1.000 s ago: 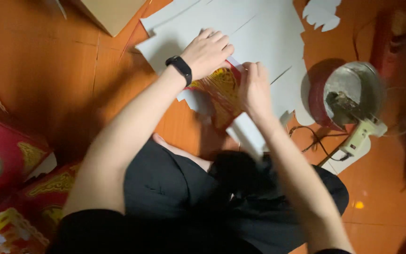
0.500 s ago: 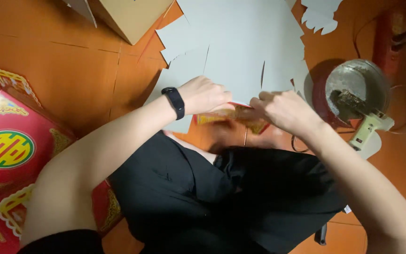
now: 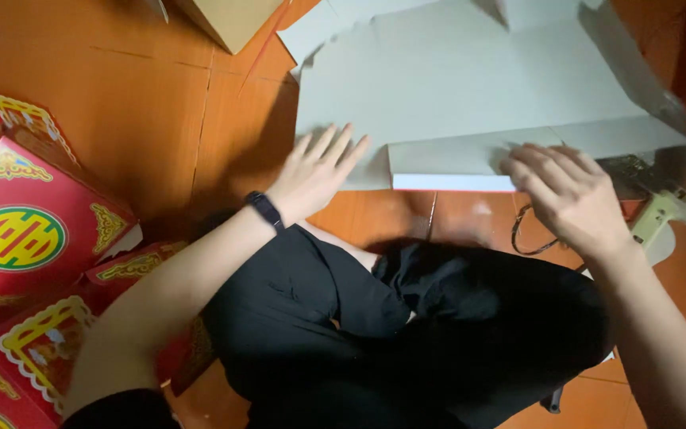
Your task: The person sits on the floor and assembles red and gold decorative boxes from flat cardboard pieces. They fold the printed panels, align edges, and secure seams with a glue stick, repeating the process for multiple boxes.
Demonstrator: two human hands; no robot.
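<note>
A large grey die-cut cardboard sheet (image 3: 470,87) lies flat on the orange tiled floor in front of me, its near flap folded over into a strip with a white edge. My left hand (image 3: 317,171) rests flat with fingers spread on the sheet's near left corner. A black band sits on that wrist. My right hand (image 3: 569,195) presses down on the right end of the folded strip, fingers bent. Neither hand grips anything. My crossed legs in black trousers fill the lower middle.
Red and gold printed boxes (image 3: 21,230) are stacked at the left. A brown cardboard box (image 3: 232,20) stands at the top. A cream glue gun (image 3: 664,210) with a dark cord (image 3: 529,234) lies at the right, partly under the sheet.
The red and gold piece held between both hands earlier is gone from view. The grey sheet now lies closer with its near flap folded, and both hands press flat on it.
</note>
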